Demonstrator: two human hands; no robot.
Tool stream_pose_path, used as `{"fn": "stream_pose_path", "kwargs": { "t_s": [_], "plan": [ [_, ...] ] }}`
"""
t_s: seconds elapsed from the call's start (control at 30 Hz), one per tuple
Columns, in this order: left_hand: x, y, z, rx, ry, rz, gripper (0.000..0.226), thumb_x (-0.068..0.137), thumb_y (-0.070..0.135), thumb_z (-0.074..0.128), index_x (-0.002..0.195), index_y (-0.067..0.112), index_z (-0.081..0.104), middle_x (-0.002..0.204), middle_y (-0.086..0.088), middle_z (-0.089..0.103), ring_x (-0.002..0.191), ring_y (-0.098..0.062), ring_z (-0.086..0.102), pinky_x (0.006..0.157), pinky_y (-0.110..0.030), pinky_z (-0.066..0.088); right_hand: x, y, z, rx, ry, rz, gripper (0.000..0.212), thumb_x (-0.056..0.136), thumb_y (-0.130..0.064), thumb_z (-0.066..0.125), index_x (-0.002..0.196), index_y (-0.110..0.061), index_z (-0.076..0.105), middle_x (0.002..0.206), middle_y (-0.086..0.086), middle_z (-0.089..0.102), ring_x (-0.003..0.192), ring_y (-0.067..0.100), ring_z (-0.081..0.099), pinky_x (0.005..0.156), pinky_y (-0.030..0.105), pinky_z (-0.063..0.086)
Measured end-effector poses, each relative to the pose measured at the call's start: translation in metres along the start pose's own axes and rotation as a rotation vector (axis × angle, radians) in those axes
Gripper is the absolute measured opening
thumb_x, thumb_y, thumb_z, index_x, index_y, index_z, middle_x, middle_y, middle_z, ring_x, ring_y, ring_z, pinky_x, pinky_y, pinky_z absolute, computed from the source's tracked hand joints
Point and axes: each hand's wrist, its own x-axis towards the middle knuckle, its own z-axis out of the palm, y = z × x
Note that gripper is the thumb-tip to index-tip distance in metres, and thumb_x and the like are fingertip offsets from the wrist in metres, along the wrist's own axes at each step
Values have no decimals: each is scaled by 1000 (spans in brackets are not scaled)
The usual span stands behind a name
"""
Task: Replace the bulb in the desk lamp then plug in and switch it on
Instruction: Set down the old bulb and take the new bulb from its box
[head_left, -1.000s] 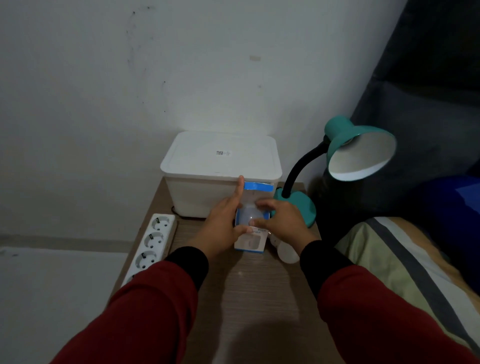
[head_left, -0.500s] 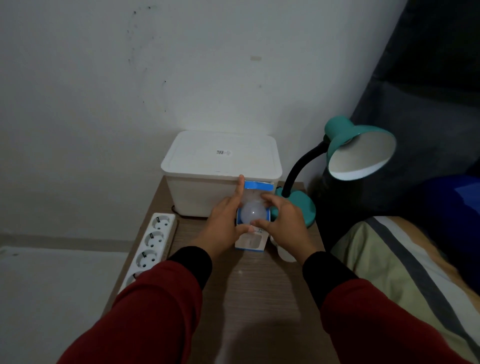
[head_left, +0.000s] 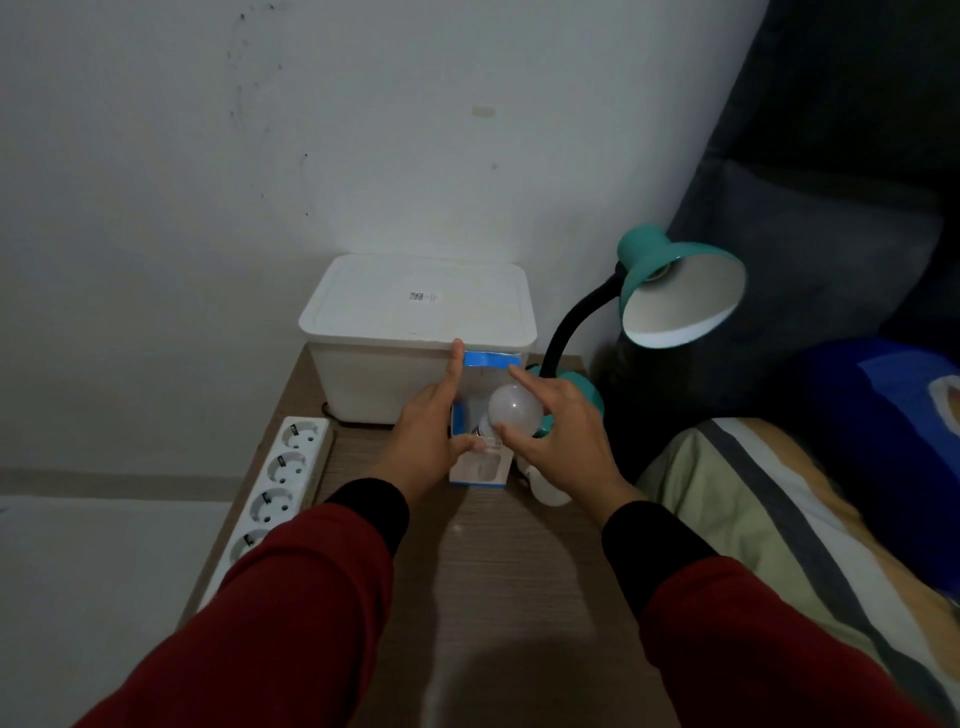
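A white bulb (head_left: 514, 413) is partly out of its blue and white carton (head_left: 480, 470), which stands on the wooden table (head_left: 519, 597). My right hand (head_left: 563, 441) grips the bulb's globe between thumb and fingers. My left hand (head_left: 428, 431) holds the carton's left side, forefinger up along the open blue flap (head_left: 491, 359). The teal desk lamp (head_left: 675, 291) stands at the back right, its shade facing me with no bulb visible in it. Another white bulb (head_left: 545, 491) lies on the table under my right wrist.
A white lidded storage box (head_left: 415, 312) sits at the back of the table against the wall. A white power strip (head_left: 275, 483) lies along the table's left edge. A bed with a striped cover (head_left: 779, 519) borders the right side.
The bulb has come up out of the carton and shifted right in my right hand. My left hand has kept its hold on the carton.
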Motion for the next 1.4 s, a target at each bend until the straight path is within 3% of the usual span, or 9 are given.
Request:
{"fn": "stream_pose_path", "kwargs": {
  "t_s": [0.13, 0.23, 0.4, 0.63, 0.83, 1.03, 1.1, 1.23, 1.4],
  "plan": [
    [-6, 6, -1, -9, 14, -32, 115, 77, 23, 74, 143, 42, -18, 136, -6, 46, 127, -19, 44, 109, -39, 36, -8, 0, -14, 85, 28, 15, 52, 85, -29, 65, 134, -36, 49, 121, 5, 44, 109, 14, 47, 91, 24, 47],
    [-13, 11, -2, 26, 54, -28, 111, 77, 21, 74, 146, 38, -11, 131, -7, 46, 121, -18, 45, 106, -34, 36, -14, -3, -25, 150, 81, 37, 45, 86, -26, 65, 129, -34, 55, 117, 2, 45, 105, 10, 47, 90, 16, 44],
    [-28, 19, -4, 8, 112, -66, 88, 81, 19, 70, 148, 32, 13, 136, -6, 38, 124, -19, 40, 100, -28, 35, -24, -9, -42, 439, 146, 109, 38, 81, -23, 71, 116, -28, 59, 123, 2, 56, 108, 18, 57, 88, 32, 56],
    [-35, 23, -1, 137, 282, 38, 28, 87, 14, 62, 114, 9, 59, 125, -9, 50, 114, -19, 50, 90, -16, 35, -28, -9, -38, 526, 217, 155, 38, 82, -23, 69, 117, -30, 56, 119, -4, 53, 110, 21, 58, 89, 47, 56],
    [-31, 18, 2, 179, 248, 91, 22, 88, 9, 59, 110, 8, 65, 115, -11, 61, 110, -24, 53, 94, -31, 45, -27, -8, -29, 495, 204, 168, 44, 85, -20, 67, 128, -23, 55, 122, -4, 53, 112, 16, 55, 92, 30, 53],
    [-26, 10, 3, 191, 223, 96, 19, 90, 11, 58, 105, 9, 69, 110, -11, 64, 108, -24, 55, 89, -26, 42, -21, -2, -24, 466, 194, 189, 43, 85, -22, 66, 126, -24, 55, 118, -9, 51, 107, 12, 54, 92, 29, 52],
    [-26, 9, 2, 196, 206, 97, 19, 90, 12, 57, 105, 8, 69, 111, -12, 64, 109, -24, 54, 88, -26, 41, -20, 0, -22, 463, 194, 201, 42, 85, -23, 67, 125, -24, 56, 119, -5, 53, 107, 14, 55, 89, 27, 52],
    [-26, 9, 2, 260, 124, 119, 23, 92, 16, 54, 110, 8, 66, 119, -10, 59, 116, -23, 49, 95, -32, 44, -19, -2, -20, 466, 194, 223, 43, 83, -22, 69, 124, -24, 56, 120, -4, 51, 103, 10, 53, 75, 9, 45],
    [-24, 20, 0, 275, 120, 51, 19, 90, 17, 58, 107, 11, 65, 117, -9, 57, 116, -22, 49, 93, -31, 48, -23, -6, -23, 494, 183, 266, 53, 79, -8, 67, 127, -25, 53, 119, -7, 48, 103, 9, 49, 72, 10, 45]
  ]
}}
